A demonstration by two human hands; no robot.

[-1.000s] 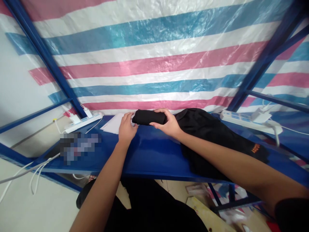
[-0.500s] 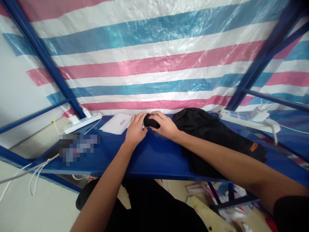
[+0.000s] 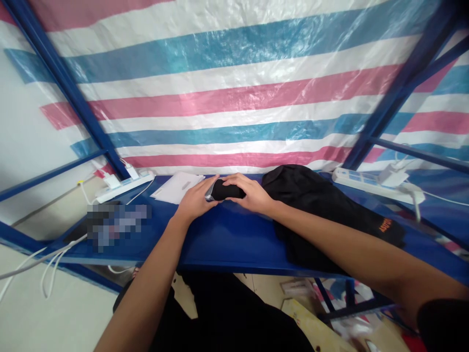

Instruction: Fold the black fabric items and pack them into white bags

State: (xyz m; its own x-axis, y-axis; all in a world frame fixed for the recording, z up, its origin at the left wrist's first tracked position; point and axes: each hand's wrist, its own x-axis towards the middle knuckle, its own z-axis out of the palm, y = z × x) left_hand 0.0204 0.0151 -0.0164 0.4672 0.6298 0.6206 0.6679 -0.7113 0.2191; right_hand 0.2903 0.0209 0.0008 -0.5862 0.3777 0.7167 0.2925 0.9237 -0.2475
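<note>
A small black object (image 3: 227, 189) with a grey, shiny left end is held between my two hands over the blue table (image 3: 227, 239). My left hand (image 3: 198, 198) grips its grey end, with the fingers behind and the thumb in front. From the right, my right hand (image 3: 251, 192) wraps its fingers and thumb round the black part. White papers (image 3: 175, 187) lie just left of my left hand. To the right of my right hand is a black cloth (image 3: 304, 190) with orange lettering.
White power strips with plugs lie at the left (image 3: 126, 187) and right (image 3: 370, 183). Cables hang at the left edge. Blue metal posts frame a striped plastic sheet (image 3: 234, 102) behind the table. A blurred-out item (image 3: 120, 222) lies on the table's left.
My left hand has shifted left and opened wider round the object, whose grey end now shows. The object sits slightly lower, and my right hand has moved slightly down with it.
</note>
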